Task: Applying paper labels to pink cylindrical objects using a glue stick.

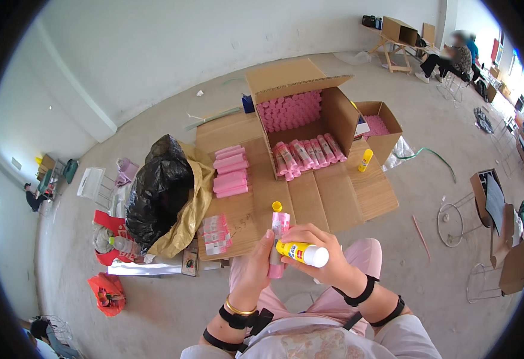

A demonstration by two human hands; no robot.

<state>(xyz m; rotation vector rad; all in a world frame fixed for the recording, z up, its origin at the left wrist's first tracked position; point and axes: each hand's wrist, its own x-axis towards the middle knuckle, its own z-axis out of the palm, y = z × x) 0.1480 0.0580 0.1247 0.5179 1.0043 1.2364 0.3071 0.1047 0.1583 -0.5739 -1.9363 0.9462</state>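
Observation:
My left hand (255, 263) grips a pink wrapped tube (278, 245) held upright over my lap. My right hand (317, 251) holds a yellow glue stick (303, 253) with a white end, lying sideways against the tube. A small yellow cap (277, 206) sits on the flattened cardboard (310, 197) just beyond my hands. Further out, several pink tubes with labels (307, 154) lie in a row on the flap of a large open cardboard box (301, 105) packed with pink tubes.
Stacks of pink packs (231, 172) and small labelled packs (216, 233) lie on the cardboard at left. A black bag (159, 188) sits on yellow sacking. A second glue stick (365, 160) stands by a smaller box (382, 128). Other people sit at the back right and far left.

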